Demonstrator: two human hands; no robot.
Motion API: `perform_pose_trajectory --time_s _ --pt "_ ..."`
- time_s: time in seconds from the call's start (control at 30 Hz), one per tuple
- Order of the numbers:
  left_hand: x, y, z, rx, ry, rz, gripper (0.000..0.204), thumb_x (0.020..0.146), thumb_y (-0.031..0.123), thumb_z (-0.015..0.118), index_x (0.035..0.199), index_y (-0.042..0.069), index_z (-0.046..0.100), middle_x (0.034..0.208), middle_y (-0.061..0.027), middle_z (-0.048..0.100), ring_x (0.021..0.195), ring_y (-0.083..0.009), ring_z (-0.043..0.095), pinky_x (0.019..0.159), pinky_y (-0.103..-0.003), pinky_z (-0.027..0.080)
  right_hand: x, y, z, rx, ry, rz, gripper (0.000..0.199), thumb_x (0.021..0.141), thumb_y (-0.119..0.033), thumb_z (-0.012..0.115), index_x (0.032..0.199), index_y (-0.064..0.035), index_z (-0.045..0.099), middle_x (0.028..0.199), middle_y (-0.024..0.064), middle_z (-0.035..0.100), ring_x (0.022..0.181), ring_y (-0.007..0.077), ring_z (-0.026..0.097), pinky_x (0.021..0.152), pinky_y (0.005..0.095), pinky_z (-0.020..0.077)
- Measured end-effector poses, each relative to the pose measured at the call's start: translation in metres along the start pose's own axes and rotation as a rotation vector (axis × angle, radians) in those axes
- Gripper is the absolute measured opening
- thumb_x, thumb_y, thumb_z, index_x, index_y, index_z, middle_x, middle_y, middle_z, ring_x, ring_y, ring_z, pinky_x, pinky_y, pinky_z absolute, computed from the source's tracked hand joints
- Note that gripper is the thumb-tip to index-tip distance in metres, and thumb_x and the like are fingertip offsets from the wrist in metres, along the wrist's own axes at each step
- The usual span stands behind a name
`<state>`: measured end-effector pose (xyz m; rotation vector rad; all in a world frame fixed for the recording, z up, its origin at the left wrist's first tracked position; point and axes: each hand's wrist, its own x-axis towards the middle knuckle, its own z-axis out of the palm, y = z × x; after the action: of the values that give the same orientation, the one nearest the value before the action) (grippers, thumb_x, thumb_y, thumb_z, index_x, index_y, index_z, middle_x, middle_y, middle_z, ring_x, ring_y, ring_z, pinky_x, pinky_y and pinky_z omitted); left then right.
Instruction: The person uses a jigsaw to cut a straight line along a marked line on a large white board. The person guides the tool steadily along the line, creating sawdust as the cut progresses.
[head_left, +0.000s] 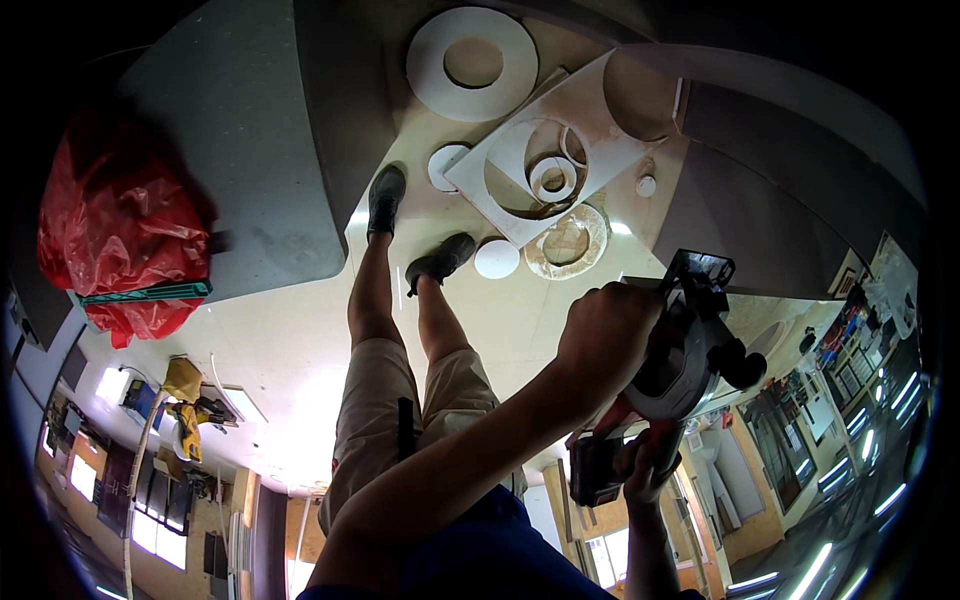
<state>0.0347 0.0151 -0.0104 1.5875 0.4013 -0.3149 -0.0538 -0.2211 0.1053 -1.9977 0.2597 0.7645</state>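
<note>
A cordless circular saw [675, 375] with a round grey guard and a dark battery pack is held up at my right side, off the floor. My right hand [648, 465] is wrapped round its rear handle beside the battery. Reaching across my body, my left hand [610, 335] is closed on the saw's front part near its black base plate; the fingertips are hidden. A large white board [610, 150] with round cut-outs lies on the floor ahead, and loose white rings [425, 65] and white discs [497, 259] are scattered around it.
A crumpled red plastic bag [125, 220] with a green strip rests at left on a grey sheet [265, 180]. Dark grey panels [760, 200] stand at right. My black boots [440, 262] are close to the discs. Yellow-and-black gear [190, 405] is at lower left.
</note>
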Motion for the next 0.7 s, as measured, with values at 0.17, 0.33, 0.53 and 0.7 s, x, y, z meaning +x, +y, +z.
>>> perform_pose_trajectory --time_s 0.17,0.33,0.53,0.7 --pt "0.001 0.003 -0.003 -0.016 0.02 0.015 0.017 0.082 0.019 0.083 0.089 0.006 0.075 0.079 -0.0153 0.072 0.073 -0.0344 0.072 0.066 -0.043 0.058 0.003 -0.006 0.002 0.048 -0.006 0.02 0.016 0.101 -0.019 0.058 0.093 -0.0057 0.055 0.057 0.0027 0.055 0.046 0.0112 0.057 0.044 0.0234 0.0437" --pt "0.004 0.003 -0.003 -0.037 0.029 0.027 0.017 0.082 0.019 0.083 0.087 0.005 0.074 0.079 -0.0157 0.072 0.073 -0.0346 0.072 0.066 -0.043 0.057 0.003 -0.007 0.002 0.056 0.011 0.031 0.015 0.101 -0.019 0.058 0.098 -0.0051 0.054 0.058 0.0029 0.056 0.045 0.0114 0.056 0.044 0.0243 0.044" --pt "0.008 0.007 -0.007 -0.02 0.049 0.052 0.017 0.083 0.019 0.082 0.087 0.004 0.075 0.079 -0.0163 0.072 0.073 -0.0346 0.072 0.065 -0.043 0.057 0.008 -0.016 0.007 0.027 0.043 0.024 0.019 0.102 -0.022 0.058 0.102 -0.0036 0.055 0.058 0.0024 0.055 0.046 0.0103 0.055 0.045 0.0238 0.0428" --pt "0.022 0.014 -0.01 0.003 0.069 0.087 0.014 0.085 0.02 0.08 0.086 0.006 0.077 0.075 -0.0162 0.072 0.072 -0.0346 0.073 0.065 -0.043 0.058 0.025 -0.035 0.014 0.004 0.078 -0.038 0.034 0.104 -0.029 0.059 0.115 0.0029 0.054 0.058 0.0016 0.051 0.045 0.0082 0.05 0.043 0.024 0.0383"
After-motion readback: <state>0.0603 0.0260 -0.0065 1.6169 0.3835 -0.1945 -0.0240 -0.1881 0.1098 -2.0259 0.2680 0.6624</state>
